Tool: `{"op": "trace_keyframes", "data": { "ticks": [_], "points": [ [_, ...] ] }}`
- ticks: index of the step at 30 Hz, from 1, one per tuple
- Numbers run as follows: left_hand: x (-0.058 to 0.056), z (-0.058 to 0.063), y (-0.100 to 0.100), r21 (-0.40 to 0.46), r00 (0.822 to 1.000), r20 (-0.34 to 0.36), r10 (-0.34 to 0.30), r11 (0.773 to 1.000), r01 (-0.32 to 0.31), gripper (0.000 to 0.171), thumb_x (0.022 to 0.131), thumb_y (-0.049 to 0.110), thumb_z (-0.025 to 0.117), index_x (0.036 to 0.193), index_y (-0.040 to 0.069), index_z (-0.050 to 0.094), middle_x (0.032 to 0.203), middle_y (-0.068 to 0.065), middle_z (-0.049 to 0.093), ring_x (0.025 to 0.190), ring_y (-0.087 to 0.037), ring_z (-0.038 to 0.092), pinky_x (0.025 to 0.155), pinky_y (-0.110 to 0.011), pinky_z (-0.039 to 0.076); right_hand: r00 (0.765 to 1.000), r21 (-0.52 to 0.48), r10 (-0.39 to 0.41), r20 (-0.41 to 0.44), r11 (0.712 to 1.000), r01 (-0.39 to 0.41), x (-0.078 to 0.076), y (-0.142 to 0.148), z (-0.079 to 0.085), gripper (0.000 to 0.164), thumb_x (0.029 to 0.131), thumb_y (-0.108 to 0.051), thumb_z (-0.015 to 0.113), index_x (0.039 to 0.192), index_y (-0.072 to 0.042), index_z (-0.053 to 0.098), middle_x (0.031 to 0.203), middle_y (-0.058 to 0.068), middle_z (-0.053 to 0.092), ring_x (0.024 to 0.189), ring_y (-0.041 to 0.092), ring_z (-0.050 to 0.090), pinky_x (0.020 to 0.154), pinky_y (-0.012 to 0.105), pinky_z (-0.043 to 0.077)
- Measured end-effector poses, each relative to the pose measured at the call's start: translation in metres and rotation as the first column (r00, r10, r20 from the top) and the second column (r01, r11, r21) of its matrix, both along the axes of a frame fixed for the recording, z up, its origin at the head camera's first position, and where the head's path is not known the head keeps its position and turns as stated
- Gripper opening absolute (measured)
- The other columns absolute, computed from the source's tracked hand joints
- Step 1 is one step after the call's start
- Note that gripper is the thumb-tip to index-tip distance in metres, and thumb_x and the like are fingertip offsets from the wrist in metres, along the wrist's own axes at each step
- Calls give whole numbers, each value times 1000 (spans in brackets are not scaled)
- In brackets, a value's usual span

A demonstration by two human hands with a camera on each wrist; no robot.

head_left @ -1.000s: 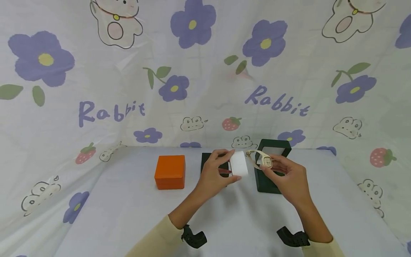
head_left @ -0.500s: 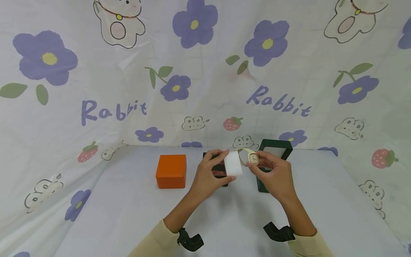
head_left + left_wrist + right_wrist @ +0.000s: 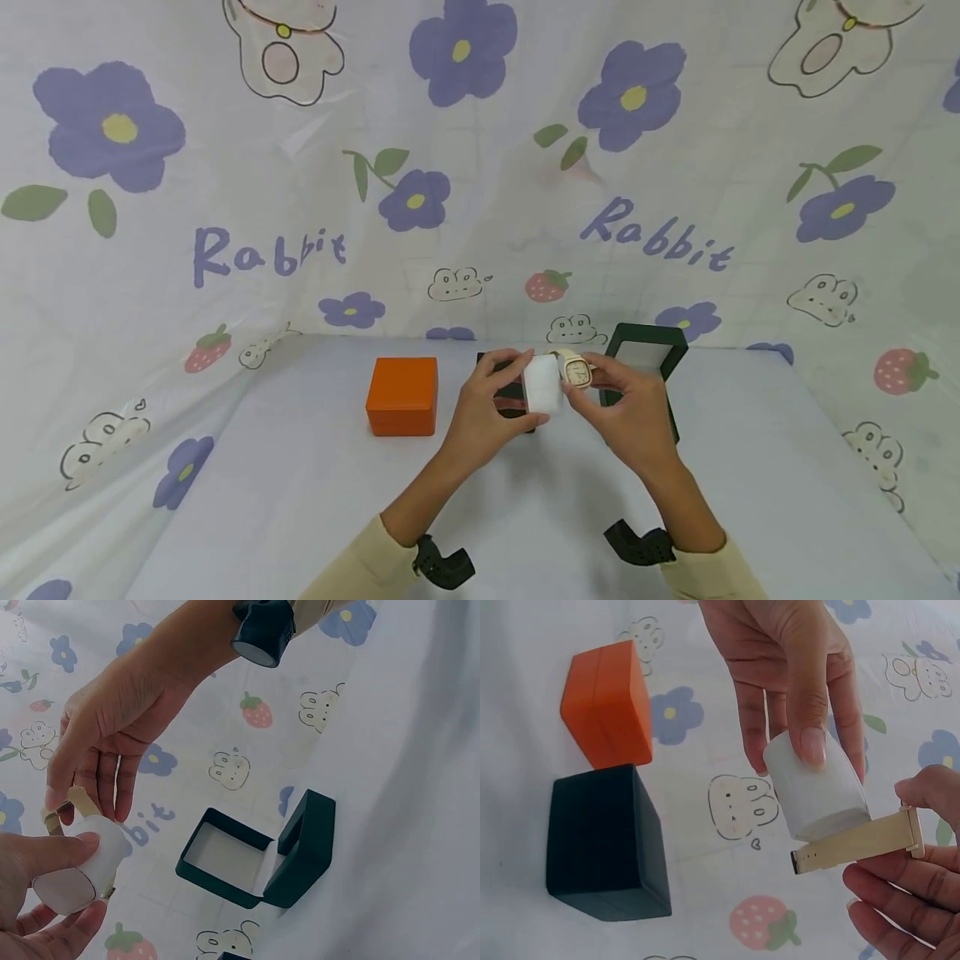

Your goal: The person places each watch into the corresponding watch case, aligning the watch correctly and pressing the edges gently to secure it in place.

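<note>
My left hand (image 3: 483, 408) pinches a white watch cushion (image 3: 543, 385) between thumb and fingers, held above the table. Beside it, my right hand (image 3: 626, 408) holds a cream wristwatch (image 3: 577, 372) by its case, the squarish dial facing the head camera. In the right wrist view the cream strap (image 3: 855, 841) runs along the end of the cushion (image 3: 817, 787); whether they touch is hard to tell. From the left wrist, part of the strap (image 3: 81, 801) shows behind the cushion. An open dark green watch box (image 3: 651, 335) with a pale lining stands partly behind my right hand.
A closed orange box (image 3: 402, 397) sits on the white table to the left. Next to it a closed dark box (image 3: 604, 840) is partly covered by my left hand in the head view. A flower-printed cloth (image 3: 465, 192) hangs behind the table.
My right hand has moved left with the wristwatch, bringing it close beside the cushion. My left hand shifted slightly left and turned the cushion a little. The boxes stayed in place.
</note>
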State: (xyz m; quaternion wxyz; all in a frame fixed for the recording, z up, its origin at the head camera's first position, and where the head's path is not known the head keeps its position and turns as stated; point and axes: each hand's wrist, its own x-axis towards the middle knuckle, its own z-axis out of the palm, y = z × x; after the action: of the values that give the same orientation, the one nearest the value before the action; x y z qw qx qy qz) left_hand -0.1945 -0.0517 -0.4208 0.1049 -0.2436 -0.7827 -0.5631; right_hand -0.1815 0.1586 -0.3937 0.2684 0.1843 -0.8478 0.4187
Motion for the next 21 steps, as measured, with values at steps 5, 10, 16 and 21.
{"op": "trace_keyframes", "data": {
  "ticks": [5, 10, 16, 21],
  "points": [
    [0, 0, 0, -13, 1000, -27, 2, 1000, -3, 79, 78, 8, 89, 148, 16, 55, 144, -6, 46, 124, -23, 56, 86, -28, 60, 998, 77, -6, -57, 997, 11, 2, -4, 1, 45, 80, -13, 88, 120, 0, 72, 102, 15, 77, 88, 29, 75, 83, 52, 61],
    [-1, 1, 0, -17, 999, -38, -3, 1000, 2, 79, 77, 7, 89, 148, 14, 54, 145, -6, 45, 125, -23, 56, 86, -24, 58, 997, 134, -2, -74, 991, 12, 3, -8, 2, 49, 78, -12, 90, 121, 1, 71, 105, 16, 76, 90, 30, 74, 82, 49, 61],
    [0, 3, -1, 26, 999, -34, -14, 1000, 15, 79, 77, 6, 88, 148, 13, 54, 146, -5, 45, 125, -23, 57, 88, -33, 60, 995, 191, -10, -99, 981, 29, 4, -11, 2, 51, 77, -12, 90, 123, 0, 70, 96, 13, 77, 84, 26, 73, 73, 43, 63],
    [0, 4, -2, 99, 999, -43, -24, 995, 28, 78, 76, 6, 88, 147, 10, 55, 146, -7, 46, 124, -25, 58, 87, -37, 60, 995, 222, -1, -100, 975, 23, 5, -14, 4, 54, 81, -15, 88, 128, -2, 68, 92, 10, 77, 81, 23, 72, 68, 39, 62]
  ]
}}
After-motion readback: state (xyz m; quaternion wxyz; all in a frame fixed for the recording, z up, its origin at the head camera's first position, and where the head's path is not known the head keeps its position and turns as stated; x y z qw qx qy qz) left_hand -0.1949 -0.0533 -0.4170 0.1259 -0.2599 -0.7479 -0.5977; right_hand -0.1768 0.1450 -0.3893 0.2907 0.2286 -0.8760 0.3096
